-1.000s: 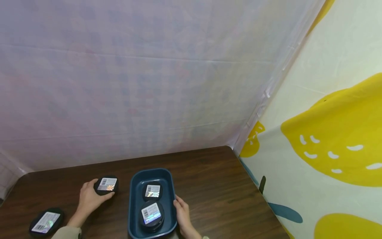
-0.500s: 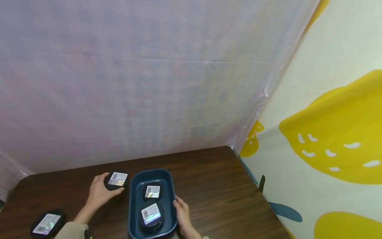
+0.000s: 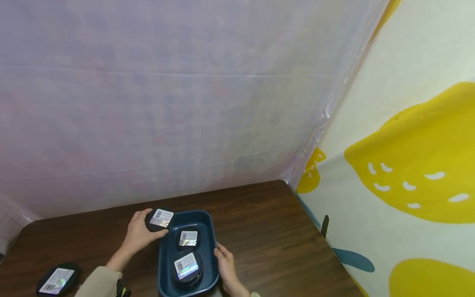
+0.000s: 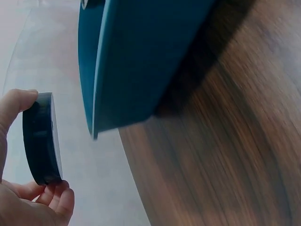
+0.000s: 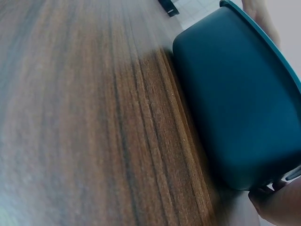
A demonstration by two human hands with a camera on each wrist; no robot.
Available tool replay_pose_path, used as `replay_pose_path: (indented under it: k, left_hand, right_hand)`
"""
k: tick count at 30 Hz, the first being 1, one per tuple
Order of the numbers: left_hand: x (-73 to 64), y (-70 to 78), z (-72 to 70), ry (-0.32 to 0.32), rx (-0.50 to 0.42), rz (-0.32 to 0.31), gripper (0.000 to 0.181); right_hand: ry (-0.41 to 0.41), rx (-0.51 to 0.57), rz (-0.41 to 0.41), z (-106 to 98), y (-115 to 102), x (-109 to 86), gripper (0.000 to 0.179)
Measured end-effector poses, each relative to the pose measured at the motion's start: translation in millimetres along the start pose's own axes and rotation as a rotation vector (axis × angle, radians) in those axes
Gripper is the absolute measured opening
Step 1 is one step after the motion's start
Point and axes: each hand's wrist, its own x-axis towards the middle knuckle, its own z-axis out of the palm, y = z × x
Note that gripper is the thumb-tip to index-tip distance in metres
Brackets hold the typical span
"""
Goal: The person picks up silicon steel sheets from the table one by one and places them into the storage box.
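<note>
In the head view my left hand (image 3: 141, 235) grips a flat round black container (image 3: 154, 219) with a barcode label by its edge. It overlaps the upper left rim of a deep blue tray (image 3: 162, 264). From the left wrist view, the container (image 4: 40, 141) is held on its side edge between thumb and fingers, apart from the tray (image 4: 136, 61). My right hand (image 3: 226, 264) holds the tray's right side. Inside the tray lie a similar container (image 3: 188, 238) and, nearer me, a stack of containers (image 3: 186, 266). The right wrist view shows the tray's outer wall (image 5: 235, 99).
Another labelled black container (image 3: 58, 279) lies on the brown wooden table (image 3: 274, 231) at the lower left. A pale curtain (image 3: 167, 103) hangs behind the table, and a lemon-print curtain (image 3: 371, 185) borders its right edge.
My left hand has carried the container rightward from beside the tray's left side to its upper left rim. The right hand stays on the tray.
</note>
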Motion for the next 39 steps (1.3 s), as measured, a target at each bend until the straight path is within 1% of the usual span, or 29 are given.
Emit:
replay_pose_path:
  k: [5, 8, 14, 19, 22, 27, 35, 39]
  left_hand:
    - [7.4, 8.8, 11.0, -0.02, -0.018, 0.047, 0.084]
    - [11.8, 13.8, 16.7, -0.041, -0.026, 0.064, 0.084]
    - [14.2, 24.1, 22.6, -0.098, -0.027, 0.061, 0.085]
    - [14.3, 28.9, 27.3, -0.115, -0.015, 0.079, 0.086]
    - [15.2, 29.0, 30.1, -0.115, -0.014, 0.099, 0.085]
    - [16.1, 26.6, 33.8, -0.129, -0.004, 0.114, 0.085]
    - [17.9, 22.1, 39.8, -0.165, -0.005, 0.121, 0.086]
    - [19.8, 21.6, 42.8, -0.173, 0.001, 0.144, 0.086]
  right_hand:
    - [0.012, -0.003, -0.008, 1, 1, 1.6, 0.04]
    - [0.017, 0.003, -0.008, 2, 1, 2.4, 0.04]
    - [0.01, 0.027, -0.016, 3, 1, 2.5, 0.04]
    - [0.01, 0.037, -0.017, 3, 0, 1.7, 0.04]
    - [0.008, 0.04, -0.008, 3, -1, 1.5, 0.039]
    - [0.002, 0.034, 0.001, 3, -2, 0.6, 0.041]
    - [0.003, 0.022, -0.011, 3, -2, -0.1, 0.041]
    - [0.005, 0.027, -0.011, 3, -2, -0.1, 0.041]
